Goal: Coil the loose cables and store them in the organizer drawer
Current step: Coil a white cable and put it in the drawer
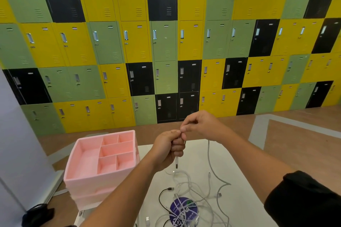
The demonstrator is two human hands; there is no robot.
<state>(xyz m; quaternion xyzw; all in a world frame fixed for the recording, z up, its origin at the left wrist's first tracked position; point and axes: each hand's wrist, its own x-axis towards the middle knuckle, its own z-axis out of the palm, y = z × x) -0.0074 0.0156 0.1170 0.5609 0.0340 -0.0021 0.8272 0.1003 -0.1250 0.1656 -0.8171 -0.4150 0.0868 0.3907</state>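
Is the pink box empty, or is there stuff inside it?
Empty on top: every compartment of the pink organizer shows bare pink floor. The loose cables lie tangled on the white table beside it.

A black short sleeve covered the right upper arm; the left hand possibly bore a ring.
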